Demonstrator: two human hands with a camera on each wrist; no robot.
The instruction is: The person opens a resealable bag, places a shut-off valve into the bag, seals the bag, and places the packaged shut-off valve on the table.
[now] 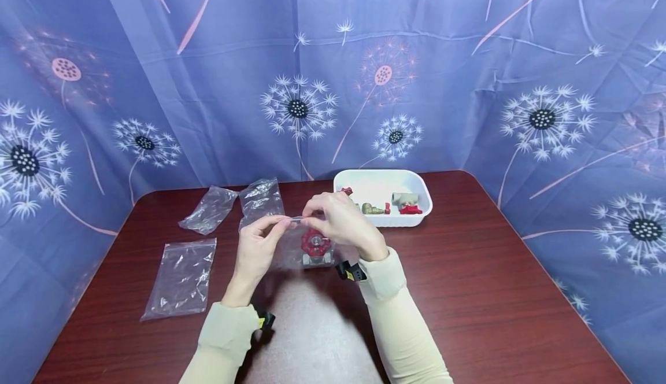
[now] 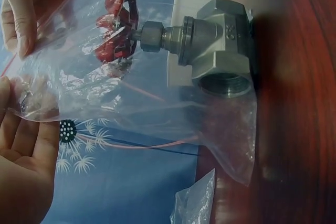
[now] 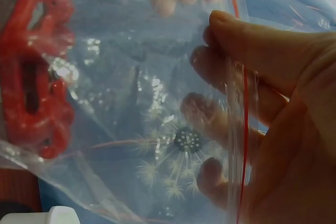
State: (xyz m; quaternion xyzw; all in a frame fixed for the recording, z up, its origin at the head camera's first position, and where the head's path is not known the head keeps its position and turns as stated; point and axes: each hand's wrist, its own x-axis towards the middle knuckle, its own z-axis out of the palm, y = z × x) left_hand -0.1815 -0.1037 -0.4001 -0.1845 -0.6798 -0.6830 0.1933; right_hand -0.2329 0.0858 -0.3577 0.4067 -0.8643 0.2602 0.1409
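A clear zip bag (image 2: 79,90) with a red line along its mouth (image 3: 245,129) hangs between both hands. Inside is a metal gate valve (image 2: 212,45) with a red handwheel (image 1: 315,242), its threaded body at the bottom of the bag, close to the tabletop. My left hand (image 1: 260,248) pinches the bag's top edge between thumb and fingers. Along the same edge, my right hand (image 1: 340,222) pinches the strip from the other side, its thumb in front and its fingers behind the film. The two hands' fingertips are close together at the mouth.
A white plastic tub (image 1: 424,205) behind my right hand holds several valves, some with red handles (image 1: 411,209). Flat clear bags lie on the left: one in front (image 1: 179,280), one farther back (image 1: 210,209), another (image 1: 262,199) beside it. A dandelion-print curtain (image 1: 343,54) hangs behind the brown table (image 1: 494,303).
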